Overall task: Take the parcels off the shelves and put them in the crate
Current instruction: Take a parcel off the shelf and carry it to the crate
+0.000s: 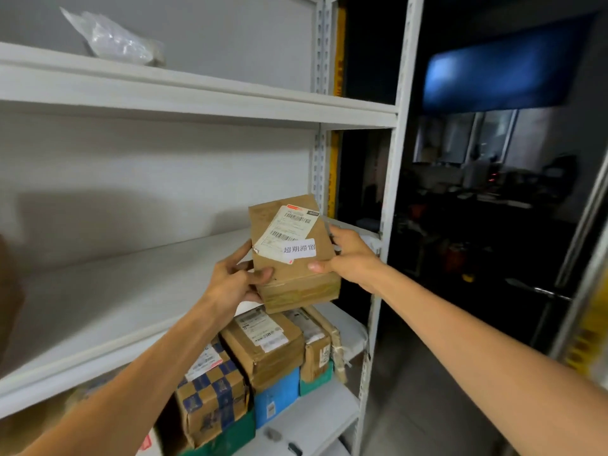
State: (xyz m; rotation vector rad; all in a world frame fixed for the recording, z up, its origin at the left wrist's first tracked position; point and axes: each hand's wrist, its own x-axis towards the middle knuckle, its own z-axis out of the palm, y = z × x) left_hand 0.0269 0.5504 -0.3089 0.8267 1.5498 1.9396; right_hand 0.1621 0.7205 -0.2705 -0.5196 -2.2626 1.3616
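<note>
A brown cardboard parcel (297,274) with a white shipping label and a white sticker is held up at the front right edge of the middle shelf (108,291). My left hand (235,278) grips its left lower corner, thumb on the front face. My right hand (348,258) grips its right side, thumb on the front. On the shelf below, several more parcels stand together: a blue-checked carton (210,393), a brown box with a label (266,343), a narrow brown box (317,340), and blue (274,403) and green boxes under them. No crate is in view.
A clear plastic bag (112,37) lies on the top shelf. The white shelf upright (391,192) stands just right of the held parcel. Beyond it is a dark room with a blue screen (506,64). A brown shape sits at the left edge (8,291).
</note>
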